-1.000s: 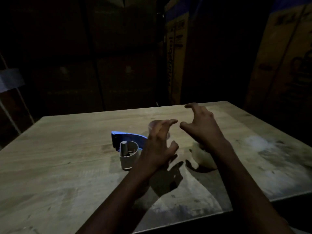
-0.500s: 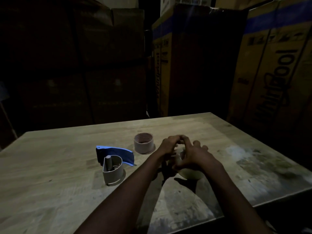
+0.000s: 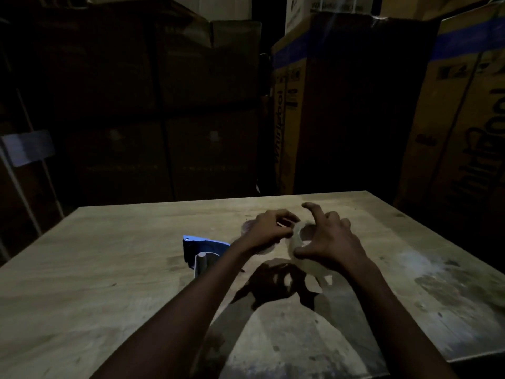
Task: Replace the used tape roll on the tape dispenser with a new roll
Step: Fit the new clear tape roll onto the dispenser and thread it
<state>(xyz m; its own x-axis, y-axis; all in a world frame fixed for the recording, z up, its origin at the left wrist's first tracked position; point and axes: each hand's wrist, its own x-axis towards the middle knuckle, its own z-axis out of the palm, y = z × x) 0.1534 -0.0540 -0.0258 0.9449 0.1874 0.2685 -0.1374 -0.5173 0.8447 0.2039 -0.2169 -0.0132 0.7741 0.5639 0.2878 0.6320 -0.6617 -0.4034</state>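
While both hands grip, tape roll (image 3: 300, 236) opening faces camera.

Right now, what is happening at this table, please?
A person holds a clear tape roll above the wooden table: the right hand grips it and the left hand picks at its edge. The blue tape dispenser lies on the table beside the left forearm, its spindle bare. Cardboard boxes stand behind in the dark.
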